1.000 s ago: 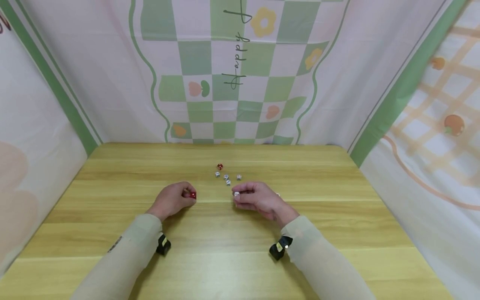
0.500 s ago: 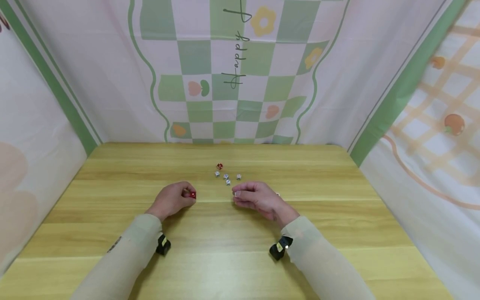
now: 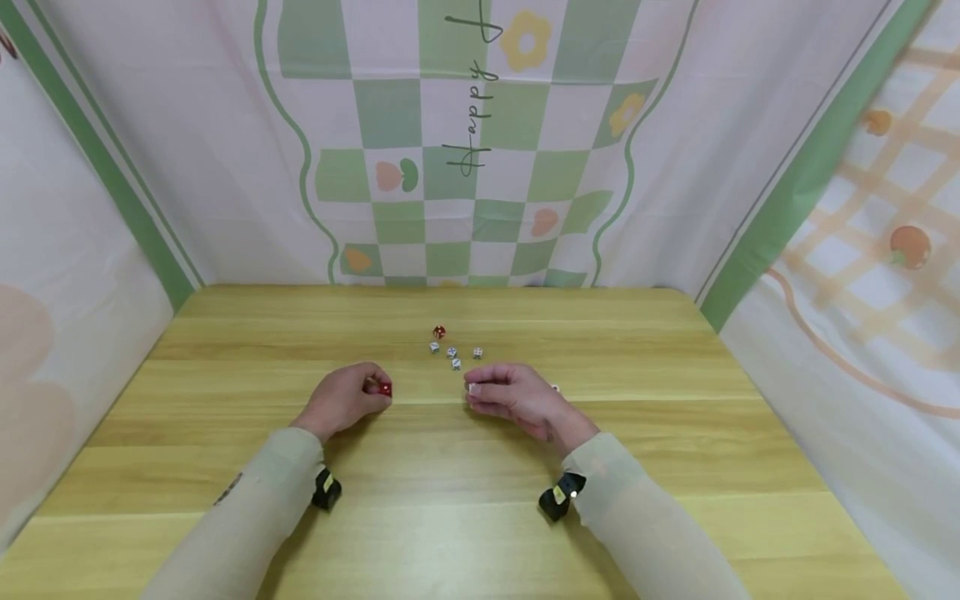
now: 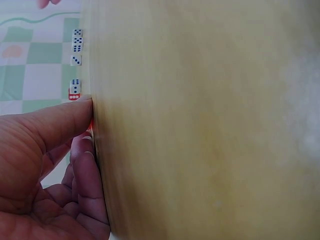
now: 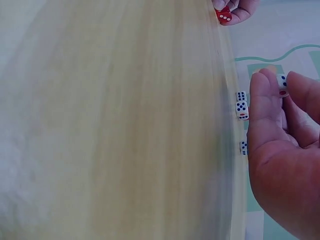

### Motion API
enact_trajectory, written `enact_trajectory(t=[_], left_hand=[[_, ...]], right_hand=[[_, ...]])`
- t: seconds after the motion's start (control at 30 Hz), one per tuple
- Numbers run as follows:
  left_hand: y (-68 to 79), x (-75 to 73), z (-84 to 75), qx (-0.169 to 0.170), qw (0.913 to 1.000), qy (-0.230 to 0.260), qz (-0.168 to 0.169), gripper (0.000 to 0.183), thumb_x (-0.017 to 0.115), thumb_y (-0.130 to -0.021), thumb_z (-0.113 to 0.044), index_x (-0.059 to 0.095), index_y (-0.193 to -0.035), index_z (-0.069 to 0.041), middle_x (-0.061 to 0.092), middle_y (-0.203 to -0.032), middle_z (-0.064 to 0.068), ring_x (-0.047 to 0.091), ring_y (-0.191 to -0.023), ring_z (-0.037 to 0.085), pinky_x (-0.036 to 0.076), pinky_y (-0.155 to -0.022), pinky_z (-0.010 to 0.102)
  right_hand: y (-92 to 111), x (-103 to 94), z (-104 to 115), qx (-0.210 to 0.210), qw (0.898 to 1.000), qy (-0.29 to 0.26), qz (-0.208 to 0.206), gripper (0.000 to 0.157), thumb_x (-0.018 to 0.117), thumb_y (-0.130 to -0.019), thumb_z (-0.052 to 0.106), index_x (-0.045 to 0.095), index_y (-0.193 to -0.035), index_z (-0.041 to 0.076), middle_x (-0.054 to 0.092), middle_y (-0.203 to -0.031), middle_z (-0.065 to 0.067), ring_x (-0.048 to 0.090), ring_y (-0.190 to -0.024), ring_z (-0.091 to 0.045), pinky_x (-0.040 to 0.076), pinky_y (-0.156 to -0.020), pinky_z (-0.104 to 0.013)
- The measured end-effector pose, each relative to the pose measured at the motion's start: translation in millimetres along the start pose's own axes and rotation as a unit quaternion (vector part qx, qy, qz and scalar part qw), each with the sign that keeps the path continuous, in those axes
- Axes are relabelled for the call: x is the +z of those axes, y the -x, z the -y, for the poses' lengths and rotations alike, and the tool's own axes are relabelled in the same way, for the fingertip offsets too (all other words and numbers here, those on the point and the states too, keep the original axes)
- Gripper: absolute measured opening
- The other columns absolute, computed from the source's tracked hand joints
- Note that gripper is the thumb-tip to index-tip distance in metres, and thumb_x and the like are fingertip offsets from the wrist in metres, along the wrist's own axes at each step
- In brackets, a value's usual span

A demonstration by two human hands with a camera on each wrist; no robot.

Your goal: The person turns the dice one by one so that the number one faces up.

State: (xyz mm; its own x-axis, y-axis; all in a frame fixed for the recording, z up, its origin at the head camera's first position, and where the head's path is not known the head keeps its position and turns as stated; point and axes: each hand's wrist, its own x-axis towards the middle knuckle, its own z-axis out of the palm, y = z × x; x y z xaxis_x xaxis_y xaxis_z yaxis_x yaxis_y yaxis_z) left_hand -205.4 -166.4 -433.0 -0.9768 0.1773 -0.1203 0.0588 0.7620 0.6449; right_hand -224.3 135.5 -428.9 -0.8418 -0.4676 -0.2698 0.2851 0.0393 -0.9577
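Note:
My left hand [image 3: 347,400] pinches a red die [image 3: 385,389] between thumb and fingers, low at the table. In the right wrist view that red die [image 5: 225,16] shows white pips. Across a gap to the right, my right hand [image 3: 521,398] holds a white die [image 3: 472,389] at its fingertips, the thumb partly covering it. The right wrist view has this white die [image 5: 282,82] with blue pips and a red one. Beyond the hands lie another red die [image 3: 439,332] and several white dice [image 3: 452,353] in a loose group.
One more white die [image 3: 556,388] lies just behind the right hand, mostly hidden by it. The wooden table [image 3: 442,517] ends at a patterned cloth backdrop [image 3: 450,225], with cloth on both sides too. A black camera sits on each wrist.
The white die has turned in my right fingers, and the thumb covers more of it than one second ago. My left hand with the red die and the dice on the table stay put.

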Motion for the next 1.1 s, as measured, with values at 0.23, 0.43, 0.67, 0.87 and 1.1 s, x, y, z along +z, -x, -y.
enact_trajectory(t=[0.23, 0.43, 0.67, 0.87, 1.1], left_hand=[[-0.1, 0.1, -0.3, 0.003, 1.0000, 0.000, 0.000, 0.017, 0.078, -0.094, -0.016, 0.071, -0.109, -0.012, 0.071, -0.103, 0.005, 0.063, -0.093, 0.021, 0.053, -0.086, 0.041], [-0.4, 0.1, -0.3, 0.002, 1.0000, -0.001, 0.001, 0.017, 0.078, -0.094, -0.016, 0.071, -0.109, -0.012, 0.071, -0.103, 0.004, 0.063, -0.092, 0.020, 0.053, -0.086, 0.041], [-0.5, 0.2, 0.3, 0.002, 1.0000, -0.002, 0.001, 0.018, 0.078, -0.094, -0.017, 0.071, -0.110, -0.012, 0.072, -0.104, 0.005, 0.064, -0.094, 0.021, 0.053, -0.087, 0.042], [-0.4, 0.0, 0.6, 0.007, 1.0000, -0.004, 0.000, 0.018, 0.077, -0.095, -0.017, 0.071, -0.110, -0.012, 0.072, -0.104, 0.004, 0.064, -0.094, 0.020, 0.053, -0.087, 0.042], [-0.3, 0.4, 0.4, 0.005, 1.0000, -0.006, 0.000, 0.017, 0.077, -0.095, -0.017, 0.071, -0.110, -0.012, 0.071, -0.103, 0.004, 0.063, -0.093, 0.020, 0.053, -0.086, 0.041]], right_hand=[[1.4, 1.4, 1.2, 0.009, 1.000, 0.004, -0.002, 0.041, 0.064, -0.101, 0.000, 0.054, -0.138, -0.014, 0.063, -0.132, -0.027, 0.071, -0.111, -0.025, 0.057, -0.099, -0.037], [2.1, 2.4, 1.6, 0.012, 1.000, 0.012, -0.004, 0.039, 0.063, -0.100, -0.001, 0.056, -0.137, -0.014, 0.062, -0.134, -0.028, 0.070, -0.113, -0.025, 0.057, -0.100, -0.037], [2.2, 2.8, 1.5, 0.019, 1.000, 0.011, -0.002, 0.039, 0.062, -0.101, -0.002, 0.055, -0.137, -0.013, 0.063, -0.131, -0.027, 0.071, -0.109, -0.023, 0.059, -0.096, -0.035], [2.4, 2.8, 1.4, 0.017, 1.000, 0.006, 0.000, 0.039, 0.062, -0.101, -0.003, 0.054, -0.138, -0.014, 0.062, -0.133, -0.027, 0.071, -0.110, -0.024, 0.058, -0.096, -0.036], [3.0, 2.6, 1.7, 0.010, 1.000, 0.017, 0.005, 0.042, 0.064, -0.099, -0.005, 0.054, -0.139, -0.011, 0.061, -0.135, -0.027, 0.070, -0.114, -0.025, 0.057, -0.099, -0.035]])
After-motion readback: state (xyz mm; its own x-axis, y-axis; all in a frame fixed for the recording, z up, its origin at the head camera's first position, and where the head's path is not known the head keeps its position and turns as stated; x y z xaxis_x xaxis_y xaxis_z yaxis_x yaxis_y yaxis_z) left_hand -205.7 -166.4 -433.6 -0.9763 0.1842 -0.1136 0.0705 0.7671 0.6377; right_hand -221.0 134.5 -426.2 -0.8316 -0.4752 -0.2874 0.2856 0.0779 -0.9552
